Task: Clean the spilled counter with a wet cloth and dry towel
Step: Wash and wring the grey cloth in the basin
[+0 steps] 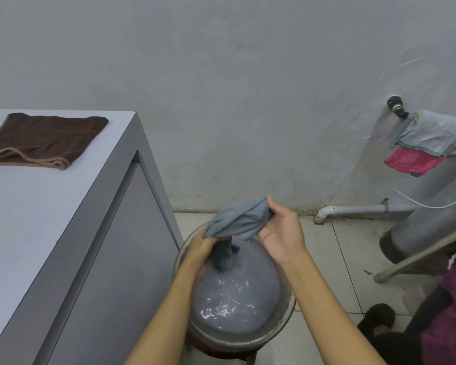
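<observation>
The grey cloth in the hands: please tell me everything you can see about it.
The grey cloth looks like soft fabric, bunched into a thick roll. The left hand grips its lower end and the right hand holds its upper end. A darker, seemingly wet part hangs down between the hands. It is held above a round metal basin of water that stands on the tiled floor beside the counter; whether the tail touches the water is unclear.
</observation>
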Demonstrator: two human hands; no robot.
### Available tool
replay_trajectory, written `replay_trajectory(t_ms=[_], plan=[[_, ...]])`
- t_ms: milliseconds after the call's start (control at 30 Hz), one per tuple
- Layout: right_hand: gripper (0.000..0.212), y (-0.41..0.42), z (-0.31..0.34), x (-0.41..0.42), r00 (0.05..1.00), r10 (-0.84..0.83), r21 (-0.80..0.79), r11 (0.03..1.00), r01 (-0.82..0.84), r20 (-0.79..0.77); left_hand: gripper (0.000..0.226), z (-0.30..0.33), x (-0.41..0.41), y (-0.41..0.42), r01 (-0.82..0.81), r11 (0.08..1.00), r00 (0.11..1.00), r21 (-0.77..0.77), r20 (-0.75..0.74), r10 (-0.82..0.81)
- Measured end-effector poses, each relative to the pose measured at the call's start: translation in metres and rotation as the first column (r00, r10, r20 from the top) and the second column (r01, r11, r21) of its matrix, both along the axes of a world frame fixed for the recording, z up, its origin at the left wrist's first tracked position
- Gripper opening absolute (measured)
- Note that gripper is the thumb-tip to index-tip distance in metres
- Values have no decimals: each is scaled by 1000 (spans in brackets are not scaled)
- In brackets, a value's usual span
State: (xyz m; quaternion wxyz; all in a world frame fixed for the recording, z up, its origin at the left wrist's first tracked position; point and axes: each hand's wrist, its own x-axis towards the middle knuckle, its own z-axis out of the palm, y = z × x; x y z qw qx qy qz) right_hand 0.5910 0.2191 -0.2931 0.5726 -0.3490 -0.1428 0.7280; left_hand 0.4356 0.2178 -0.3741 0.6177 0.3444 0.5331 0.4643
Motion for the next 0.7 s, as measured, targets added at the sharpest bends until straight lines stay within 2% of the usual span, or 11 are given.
replay_trajectory(t_ms=[67, 200, 300, 367, 433, 467, 533, 600, 633, 667, 700], plan=[[25, -6, -19, 3, 997, -73, -145, 987, 69, -22, 22, 13, 2, 1, -32, 999, 975, -4, 222, 32], [26, -30, -60, -15, 967, 187, -548, 834, -63, 173, 35, 29, 18, 0, -92, 979, 853, -182, 493, 172], [43, -33, -72, -29, 982, 186, -644, 753, -136, 11, 34, 32, 26, 3, -117, 947, 775, -298, 569, 275], [46, -27, -76, -34, 983, 126, -581, 793, -182, -136, 32, 25, 28, 7, -113, 941, 882, -319, 403, 243], [51, -22, -77, -35, 963, 45, -547, 815, -190, -267, 34, 14, 31, 5, -113, 954, 992, -279, 23, 124], [58, -20, -76, -34, 957, 46, -532, 823, -199, -286, 37, 12, 32, 1, -101, 970, 979, -221, -194, 58], [73, -18, -68, -32, 950, 163, -480, 832, -277, -265, 54, 7, 30, -8, 33, 994, 860, -102, -504, -81], [66, -18, -61, -29, 919, 301, -419, 822, -386, -256, 67, 2, 26, -9, 174, 974, 657, -144, -720, -223], [52, -17, -58, -27, 908, 351, -396, 818, -417, -230, 67, 0, 22, -7, 199, 961, 619, -192, -736, -276], [36, -17, -55, -26, 904, 378, -388, 817, -427, -198, 68, -2, 19, -6, 203, 959, 696, -197, -660, -283], [26, -18, -54, -25, 909, 381, -394, 820, -416, -166, 70, -5, 15, -6, 197, 958, 841, -208, -466, -274]])
